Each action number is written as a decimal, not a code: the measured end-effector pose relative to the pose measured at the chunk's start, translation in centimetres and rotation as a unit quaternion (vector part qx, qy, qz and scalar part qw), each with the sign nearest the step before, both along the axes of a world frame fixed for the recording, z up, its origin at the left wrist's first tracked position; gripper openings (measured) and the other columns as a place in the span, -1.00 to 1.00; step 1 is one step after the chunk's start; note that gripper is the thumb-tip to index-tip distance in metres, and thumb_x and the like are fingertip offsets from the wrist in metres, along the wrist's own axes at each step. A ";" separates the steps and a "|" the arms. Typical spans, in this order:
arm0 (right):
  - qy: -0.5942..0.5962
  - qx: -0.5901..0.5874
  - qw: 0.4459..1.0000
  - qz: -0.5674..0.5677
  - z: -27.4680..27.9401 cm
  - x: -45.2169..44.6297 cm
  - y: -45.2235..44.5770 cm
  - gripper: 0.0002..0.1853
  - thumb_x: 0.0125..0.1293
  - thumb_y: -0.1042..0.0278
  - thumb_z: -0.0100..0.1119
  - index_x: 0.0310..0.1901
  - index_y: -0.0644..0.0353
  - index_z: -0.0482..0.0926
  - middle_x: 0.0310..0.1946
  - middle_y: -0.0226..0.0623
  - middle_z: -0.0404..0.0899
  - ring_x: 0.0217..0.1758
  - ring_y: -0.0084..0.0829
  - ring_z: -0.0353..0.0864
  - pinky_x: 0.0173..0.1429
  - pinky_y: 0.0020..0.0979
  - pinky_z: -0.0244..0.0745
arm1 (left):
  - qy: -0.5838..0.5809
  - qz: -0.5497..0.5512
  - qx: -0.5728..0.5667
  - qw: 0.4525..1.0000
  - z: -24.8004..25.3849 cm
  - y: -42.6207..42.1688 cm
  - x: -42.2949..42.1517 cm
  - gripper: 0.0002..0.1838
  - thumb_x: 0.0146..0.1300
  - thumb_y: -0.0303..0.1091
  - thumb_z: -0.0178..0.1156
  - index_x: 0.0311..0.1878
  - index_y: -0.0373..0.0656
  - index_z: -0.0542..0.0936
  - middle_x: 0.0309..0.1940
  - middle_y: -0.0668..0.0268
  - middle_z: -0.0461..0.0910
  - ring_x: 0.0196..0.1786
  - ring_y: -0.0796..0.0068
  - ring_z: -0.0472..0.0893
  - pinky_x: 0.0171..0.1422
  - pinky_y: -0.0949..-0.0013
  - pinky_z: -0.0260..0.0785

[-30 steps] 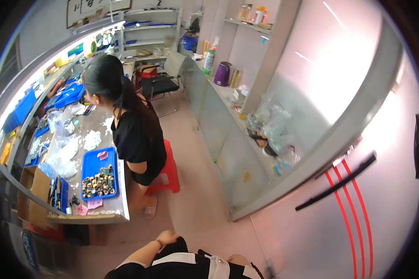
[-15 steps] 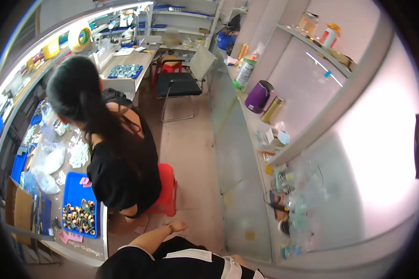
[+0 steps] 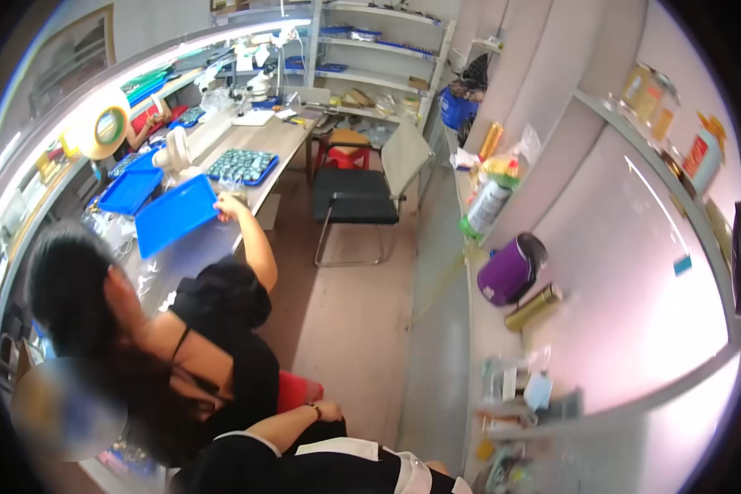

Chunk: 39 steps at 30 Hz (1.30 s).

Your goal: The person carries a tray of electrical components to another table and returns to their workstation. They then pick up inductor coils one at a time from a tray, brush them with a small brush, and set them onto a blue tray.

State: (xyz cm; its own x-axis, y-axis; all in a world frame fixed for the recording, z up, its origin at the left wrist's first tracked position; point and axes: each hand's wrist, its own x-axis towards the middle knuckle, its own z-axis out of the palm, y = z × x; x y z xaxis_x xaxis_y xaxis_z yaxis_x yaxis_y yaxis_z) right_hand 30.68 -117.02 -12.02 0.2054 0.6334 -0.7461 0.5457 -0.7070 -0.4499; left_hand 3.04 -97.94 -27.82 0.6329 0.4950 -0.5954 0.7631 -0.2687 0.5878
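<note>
My left hand (image 3: 329, 411), with a bracelet on the wrist, hangs low in front of my body at the bottom of the view. It is nearest to the red stool (image 3: 298, 390) under the seated co-worker. Nothing shows in the hand, but its fingers are turned away and I cannot see how they lie. My right hand is out of view. The co-worker (image 3: 230, 362), in a black top, sits at the bench on the left. That person's raised hand (image 3: 231, 207) holds a blue tray (image 3: 177, 216) tilted above the bench.
Another blue tray (image 3: 243, 166) with many small parts lies farther along the bench. A black chair (image 3: 356, 196) stands in the aisle ahead. Along the right ledge are a purple kettle (image 3: 509, 272), a gold flask (image 3: 533, 308) and a white-green canister (image 3: 487, 206).
The co-worker has raised an arm and now holds up a blue tray. My view has shifted, so shelf items appear larger and lower. My left hand stays low by my body.
</note>
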 end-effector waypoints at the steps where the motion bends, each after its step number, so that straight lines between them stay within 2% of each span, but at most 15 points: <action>1: 0.000 -0.002 1.000 0.016 -0.5 0.7 2.7 -0.50 0.08 -0.08 0.06 -0.47 0.34 0.59 -0.53 -0.03 0.57 -0.41 -0.17 0.58 -0.27 -0.29 0.39 | 0.008 -0.011 0.001 1.000 1.6 1.4 0.1 -0.65 0.04 -0.24 -0.08 -0.27 -0.22 0.61 -0.22 0.00 0.56 -0.08 0.07 0.53 0.03 0.17 0.32; 3: -0.005 -0.002 0.998 0.056 -0.8 1.6 8.7 -0.50 0.08 -0.08 0.06 -0.47 0.34 0.58 -0.53 -0.03 0.57 -0.41 -0.17 0.58 -0.27 -0.29 0.39 | 0.028 -0.035 -0.005 0.999 -3.3 5.5 2.1 -0.64 0.04 -0.27 -0.11 -0.24 -0.21 0.61 -0.19 0.04 0.56 -0.06 0.08 0.52 0.06 0.08 0.29; 5: -0.011 -0.002 0.996 0.089 -1.1 1.9 14.4 -0.50 0.09 -0.07 0.06 -0.47 0.34 0.58 -0.54 -0.03 0.57 -0.41 -0.17 0.58 -0.27 -0.29 0.39 | 0.045 -0.035 0.131 0.990 -11.4 9.9 4.8 -0.71 0.04 -0.23 0.03 -0.22 -0.17 0.57 -0.27 0.05 0.57 -0.11 0.10 0.54 -0.04 0.15 0.35; 7: -0.019 -0.011 0.994 0.111 -1.1 1.8 19.4 -0.50 0.09 -0.07 0.06 -0.47 0.35 0.58 -0.54 -0.03 0.57 -0.42 -0.17 0.57 -0.27 -0.28 0.39 | 0.059 -0.005 0.041 0.997 -3.7 14.7 6.3 -0.66 0.05 -0.20 -0.03 -0.18 -0.17 0.54 -0.26 0.01 0.56 -0.14 0.09 0.54 -0.13 0.14 0.39; 8: -0.024 -0.014 0.992 0.120 -1.0 1.8 22.0 -0.50 0.10 -0.06 0.06 -0.47 0.35 0.58 -0.54 -0.03 0.57 -0.42 -0.17 0.57 -0.27 -0.28 0.39 | 0.020 0.044 -0.014 0.999 -3.3 17.3 7.2 -0.67 0.05 -0.20 -0.04 -0.19 -0.17 0.54 -0.26 0.01 0.56 -0.16 0.10 0.55 -0.15 0.15 0.39; 10: -0.031 -0.026 0.990 0.137 -0.4 1.8 26.4 -0.51 0.10 -0.06 0.06 -0.47 0.35 0.57 -0.54 -0.03 0.56 -0.43 -0.17 0.57 -0.27 -0.28 0.39 | 0.030 0.016 -0.073 0.997 2.3 23.3 8.2 -0.67 0.07 -0.19 -0.05 -0.20 -0.14 0.55 -0.27 0.07 0.57 -0.17 0.14 0.56 -0.10 0.18 0.38; 12: -0.038 -0.038 0.987 0.153 0.2 1.9 30.8 -0.51 0.11 -0.05 0.06 -0.47 0.36 0.57 -0.55 -0.02 0.56 -0.43 -0.17 0.57 -0.27 -0.28 0.38 | -0.025 0.100 -0.047 0.994 4.0 27.7 8.7 -0.68 0.05 -0.24 -0.06 -0.21 -0.16 0.57 -0.25 0.06 0.57 -0.15 0.11 0.55 -0.07 0.18 0.37; 13: -0.041 -0.044 0.985 0.160 0.4 1.9 32.9 -0.51 0.11 -0.05 0.06 -0.47 0.36 0.57 -0.55 -0.02 0.56 -0.43 -0.17 0.57 -0.27 -0.28 0.38 | -0.071 0.174 -0.017 0.982 4.4 29.8 8.7 -0.68 0.04 -0.28 -0.06 -0.22 -0.18 0.58 -0.23 0.05 0.57 -0.12 0.08 0.54 -0.05 0.18 0.36; 20: -0.006 -0.034 0.977 0.209 1.5 0.3 48.8 -0.51 0.15 -0.03 0.04 -0.48 0.38 0.55 -0.58 0.01 0.54 -0.46 -0.19 0.57 -0.28 -0.28 0.38 | -0.099 0.250 0.019 0.963 2.0 41.6 5.0 -0.69 0.06 -0.18 0.00 -0.18 -0.06 0.58 -0.27 0.14 0.59 -0.16 0.17 0.56 -0.05 0.23 0.37; 25: -0.022 -0.003 0.934 0.357 -4.3 1.1 62.2 -0.51 0.16 -0.02 0.03 -0.50 0.37 0.56 -0.59 0.00 0.53 -0.45 -0.23 0.58 -0.29 -0.30 0.38 | -0.087 0.351 -0.022 0.932 0.3 49.0 -0.7 -0.65 0.04 -0.15 0.01 -0.15 -0.07 0.58 -0.22 0.10 0.57 -0.10 0.14 0.54 0.01 0.20 0.35; 29: 0.032 0.042 0.907 0.417 -2.7 -0.9 73.9 -0.50 0.16 -0.04 0.02 -0.52 0.36 0.55 -0.62 -0.07 0.53 -0.49 -0.23 0.55 -0.30 -0.32 0.39 | -0.030 0.515 0.002 0.856 0.7 52.8 -7.0 -0.69 0.05 -0.17 0.09 -0.21 -0.15 0.59 -0.24 0.13 0.59 -0.12 0.23 0.55 -0.01 0.28 0.36; 31: -0.021 0.002 0.907 0.421 -0.8 -3.2 79.1 -0.50 0.16 -0.05 0.01 -0.51 0.35 0.56 -0.62 -0.08 0.53 -0.50 -0.23 0.54 -0.30 -0.31 0.39 | -0.030 0.580 0.025 0.814 2.9 54.2 -9.9 -0.71 0.05 -0.20 0.10 -0.23 -0.16 0.59 -0.25 0.15 0.59 -0.13 0.24 0.56 -0.02 0.29 0.37; 35: -0.041 -0.016 0.854 0.519 -1.0 -7.2 87.5 -0.52 0.15 -0.06 0.00 -0.51 0.30 0.58 -0.56 -0.04 0.55 -0.45 -0.15 0.55 -0.28 -0.29 0.39 | -0.147 0.744 0.042 0.651 4.9 55.8 -13.1 -0.74 0.07 -0.23 0.07 -0.26 -0.18 0.59 -0.33 0.17 0.61 -0.19 0.32 0.59 -0.04 0.34 0.38; 37: -0.027 -0.007 0.848 0.529 -1.7 -9.6 90.7 -0.53 0.14 -0.05 0.02 -0.52 0.29 0.58 -0.59 -0.06 0.54 -0.48 -0.22 0.54 -0.30 -0.31 0.39 | -0.155 0.770 0.041 0.617 5.0 56.9 -14.2 -0.78 0.08 -0.27 0.10 -0.28 -0.18 0.60 -0.36 0.23 0.61 -0.23 0.43 0.59 -0.09 0.41 0.39; 39: -0.003 -0.025 0.854 0.519 -1.3 -12.9 93.7 -0.53 0.14 -0.05 0.04 -0.53 0.29 0.58 -0.60 -0.08 0.54 -0.48 -0.25 0.53 -0.31 -0.32 0.38 | -0.174 0.793 -0.043 0.582 5.4 58.5 -15.8 -0.81 0.07 -0.31 0.13 -0.30 -0.18 0.60 -0.38 0.26 0.61 -0.26 0.47 0.58 -0.12 0.44 0.40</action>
State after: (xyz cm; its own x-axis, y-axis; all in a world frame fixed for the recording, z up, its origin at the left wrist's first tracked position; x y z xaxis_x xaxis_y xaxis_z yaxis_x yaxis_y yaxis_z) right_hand 17.73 -23.32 -13.32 -0.4442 0.4432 -0.7786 0.8924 0.1419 -0.4284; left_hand -12.80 -39.44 -22.43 -0.4892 0.5989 -0.6340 -0.1586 0.6538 0.7399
